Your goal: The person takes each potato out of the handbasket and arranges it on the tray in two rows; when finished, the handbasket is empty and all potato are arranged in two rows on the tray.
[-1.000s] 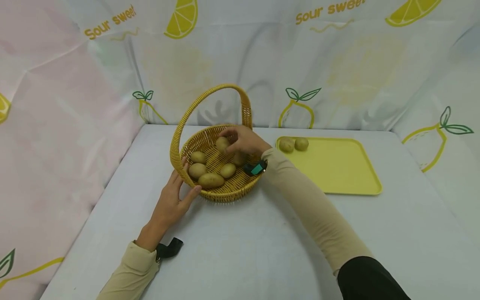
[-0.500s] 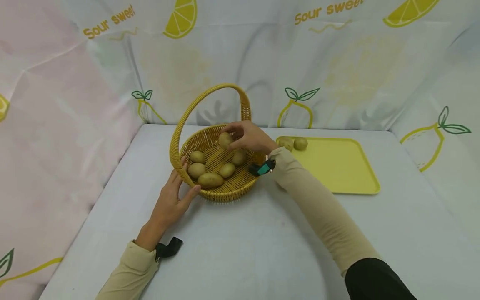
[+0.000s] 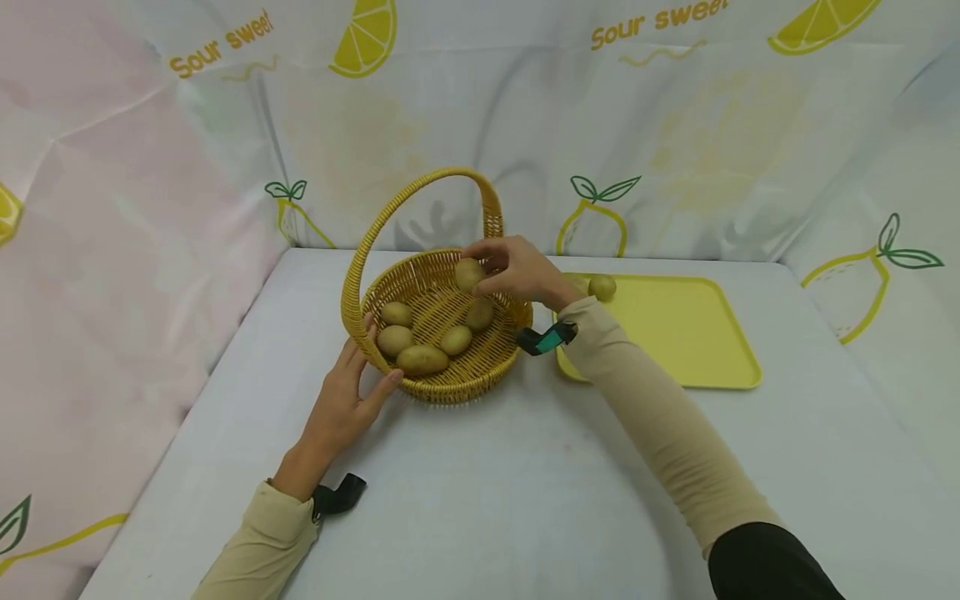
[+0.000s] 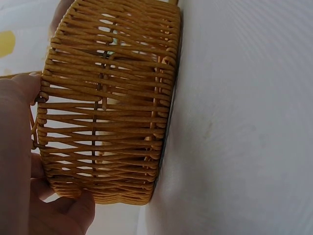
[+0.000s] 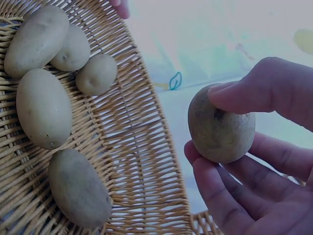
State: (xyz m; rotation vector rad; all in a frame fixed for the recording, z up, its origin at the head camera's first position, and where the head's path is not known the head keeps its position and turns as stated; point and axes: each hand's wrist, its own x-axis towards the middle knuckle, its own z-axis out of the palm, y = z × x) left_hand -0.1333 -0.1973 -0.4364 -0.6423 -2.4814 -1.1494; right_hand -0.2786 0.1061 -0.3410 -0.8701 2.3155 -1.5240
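1. The right hand (image 3: 517, 268) has a small, roundish, brown-yellow potato (image 3: 468, 275) in its grip, squeezed between thumb and fingers.
2. That potato is at the fingertips, left of the palm. It looks almost round, so I cannot tell its long way.
3. It shows up against the far right part of the round, golden woven basket (image 3: 453, 392).
4. The flat yellow tray (image 3: 682, 333) lies to its right, with the right hand nearer.
5. The left hand (image 3: 347, 410) is spread wide, touching the basket's left side.

The basket (image 3: 457, 390) is golden-brown, potatoes (image 3: 422, 360) tan, tray (image 3: 675, 333) yellow, backdrop (image 3: 525, 108) lemon-printed.
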